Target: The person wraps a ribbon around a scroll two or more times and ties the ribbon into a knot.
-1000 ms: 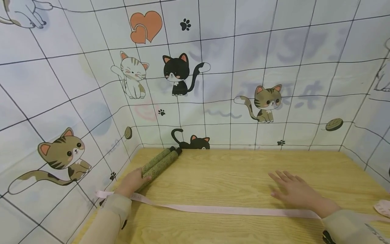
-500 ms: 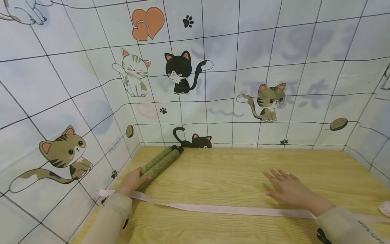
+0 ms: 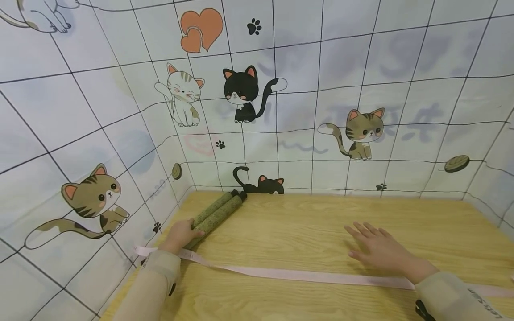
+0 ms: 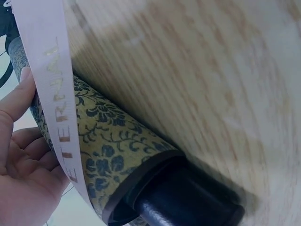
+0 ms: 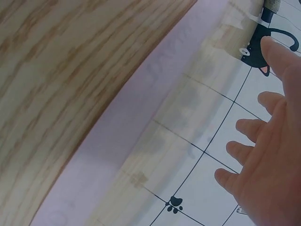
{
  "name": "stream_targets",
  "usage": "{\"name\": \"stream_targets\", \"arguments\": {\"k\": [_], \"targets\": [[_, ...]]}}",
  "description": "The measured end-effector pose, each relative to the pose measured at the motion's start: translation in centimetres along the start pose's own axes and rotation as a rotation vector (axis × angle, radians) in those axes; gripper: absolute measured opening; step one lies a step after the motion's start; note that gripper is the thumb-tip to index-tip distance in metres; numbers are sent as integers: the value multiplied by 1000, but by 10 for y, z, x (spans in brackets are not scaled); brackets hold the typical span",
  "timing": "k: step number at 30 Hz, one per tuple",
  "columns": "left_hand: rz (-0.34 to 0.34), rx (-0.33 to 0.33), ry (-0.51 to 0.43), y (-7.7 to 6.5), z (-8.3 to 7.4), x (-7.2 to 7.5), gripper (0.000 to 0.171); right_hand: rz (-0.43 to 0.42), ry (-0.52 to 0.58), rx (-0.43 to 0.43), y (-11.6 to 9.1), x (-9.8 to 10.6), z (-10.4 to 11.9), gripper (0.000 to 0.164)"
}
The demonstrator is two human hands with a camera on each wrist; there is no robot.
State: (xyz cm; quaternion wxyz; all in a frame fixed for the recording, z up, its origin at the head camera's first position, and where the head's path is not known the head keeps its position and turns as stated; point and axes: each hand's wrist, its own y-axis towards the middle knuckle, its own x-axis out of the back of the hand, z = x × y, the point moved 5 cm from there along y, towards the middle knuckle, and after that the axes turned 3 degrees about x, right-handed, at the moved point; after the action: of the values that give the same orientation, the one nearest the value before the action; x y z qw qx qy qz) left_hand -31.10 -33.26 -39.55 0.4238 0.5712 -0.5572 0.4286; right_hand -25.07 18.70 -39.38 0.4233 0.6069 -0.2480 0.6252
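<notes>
A scroll point(image 3: 221, 216) with two green-gold, floral-patterned rollers and black end knobs lies slanted at the table's left side. My left hand point(image 3: 179, 235) grips it near its closer end, thumb on the right side and fingers on the left. A pale pink ribbon point(image 3: 297, 275), lettered ETERNAL in gold, stretches across the table. In the left wrist view the ribbon point(image 4: 54, 89) crosses over the scroll point(image 4: 113, 136) by its black knob point(image 4: 188, 197). My right hand point(image 3: 381, 250) is palm down with fingers spread, holding nothing, its wrist above the ribbon.
The wood-grain table point(image 3: 305, 232) meets a back wall point(image 3: 297, 107) and side walls covered with cat-printed, grid-lined sheeting. The left wall point(image 3: 132, 178) stands close beside the scroll and my left hand. The ribbon runs off past the right edge of the view.
The head view has turned slightly left, so the scene sits further right. My right hand has drifted a little left over the table. My left hand keeps its grip on the scroll.
</notes>
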Motion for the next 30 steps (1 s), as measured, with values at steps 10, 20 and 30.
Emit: {"name": "stream_targets", "arguments": {"k": [10,20,30], "targets": [[-25,-37,-15,3,-9,-3,69,-12,-10,31,6,-1,5,65],[-5,-93,-32,8,-30,-8,65,-15,-2,47,10,-6,8,64],[43,-122,-25,10,-41,-13,65,-24,12,49,8,-8,9,65]]}}
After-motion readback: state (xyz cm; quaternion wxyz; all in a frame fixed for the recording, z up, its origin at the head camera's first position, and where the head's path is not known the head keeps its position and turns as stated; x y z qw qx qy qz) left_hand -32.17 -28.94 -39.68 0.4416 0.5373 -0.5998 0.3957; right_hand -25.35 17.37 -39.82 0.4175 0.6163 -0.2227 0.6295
